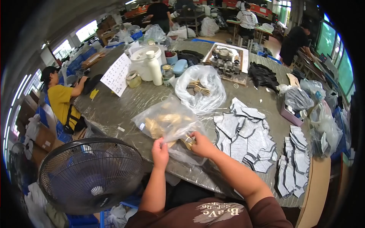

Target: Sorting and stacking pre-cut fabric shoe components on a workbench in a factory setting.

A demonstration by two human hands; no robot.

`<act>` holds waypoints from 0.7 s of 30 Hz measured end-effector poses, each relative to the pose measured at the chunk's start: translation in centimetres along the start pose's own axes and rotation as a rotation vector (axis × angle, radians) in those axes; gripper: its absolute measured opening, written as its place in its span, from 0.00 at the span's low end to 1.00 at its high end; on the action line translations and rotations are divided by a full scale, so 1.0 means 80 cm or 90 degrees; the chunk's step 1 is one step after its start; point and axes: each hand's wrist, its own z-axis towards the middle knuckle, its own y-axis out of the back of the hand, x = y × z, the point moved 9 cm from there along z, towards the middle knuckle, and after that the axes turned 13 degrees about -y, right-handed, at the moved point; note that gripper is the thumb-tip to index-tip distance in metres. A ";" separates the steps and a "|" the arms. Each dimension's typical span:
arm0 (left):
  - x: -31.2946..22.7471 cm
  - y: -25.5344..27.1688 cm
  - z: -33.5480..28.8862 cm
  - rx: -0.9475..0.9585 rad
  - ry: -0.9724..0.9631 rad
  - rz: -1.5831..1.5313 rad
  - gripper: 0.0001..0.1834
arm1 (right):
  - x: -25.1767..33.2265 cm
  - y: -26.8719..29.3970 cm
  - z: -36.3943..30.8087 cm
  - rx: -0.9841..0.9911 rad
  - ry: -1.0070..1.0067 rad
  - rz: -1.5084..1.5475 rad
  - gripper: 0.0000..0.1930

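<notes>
A clear plastic bag with tan cut pieces inside lies on the table in front of me. My left hand is closed on the near edge of this bag, thumb up. Just to its right, my right hand grips a small stack of tan pieces at the bag's near right side. Part of that stack is covered by my fingers and the plastic. Behind it stands a second clear bag, its top rolled open, with more tan pieces inside.
Grey cut pieces are spread right of the bags, with another pile by the table's right edge. A black fan stands at my left. Farther back are a white bottle, a bucket and a metal device. A person in yellow works at left.
</notes>
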 end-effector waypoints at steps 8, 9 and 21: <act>-0.201 -0.044 -0.008 0.139 -0.384 0.204 0.20 | -0.053 0.010 -0.110 0.436 -0.333 0.857 0.18; -0.214 -0.049 -0.008 0.146 -0.383 0.197 0.20 | -0.056 0.009 -0.121 0.448 -0.353 0.900 0.20; -0.123 -0.195 -0.108 0.478 0.291 -0.418 0.21 | -0.071 0.053 -0.153 0.069 -0.013 0.862 0.31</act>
